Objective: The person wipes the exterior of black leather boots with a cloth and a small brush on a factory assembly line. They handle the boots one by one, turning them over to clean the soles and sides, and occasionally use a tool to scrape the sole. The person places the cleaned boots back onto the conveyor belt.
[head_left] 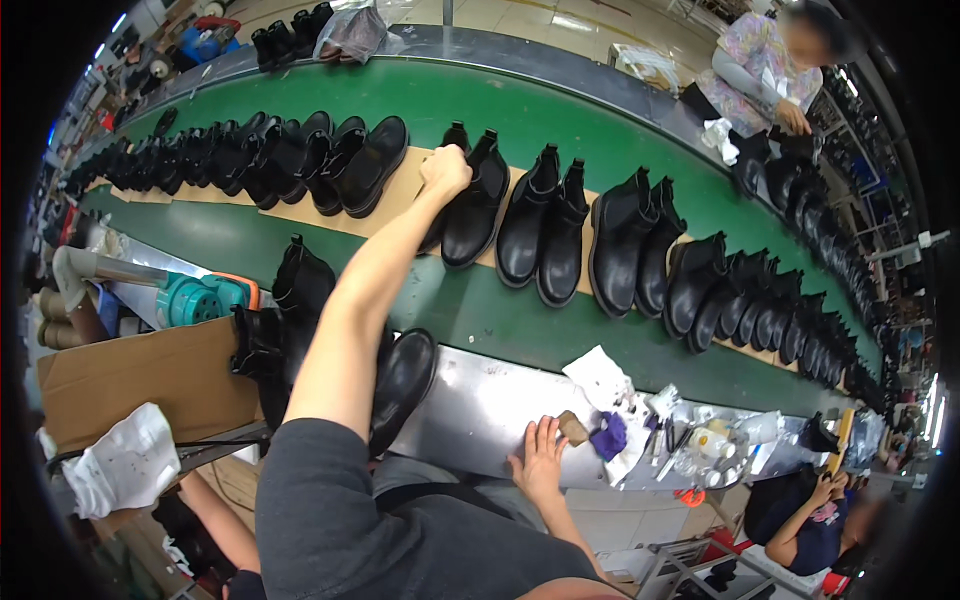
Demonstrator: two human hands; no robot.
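Observation:
My left hand (446, 172) reaches far over the green belt, its fingers closed around the upper part of a black ankle boot (457, 136). My hand and forearm partly cover that boot. Its mate (472, 215) stands close on the right, on brown cardboard. My right hand (541, 458) lies flat with spread fingers on the metal ledge (470, 400), holding nothing. Beside its fingertips are a brown block (572, 428) and a crumpled purple cloth (608, 437). Below my left forearm, another black boot (406, 385) lies near the ledge's left end.
Long rows of black boots (560, 235) line the belt (450, 300) both ways. Stained white cloth (600, 378), bottles (712, 442) and pens clutter the ledge's right. A teal machine (195, 300) and cardboard box (140, 385) stand left. Co-workers are across the belt and at lower right.

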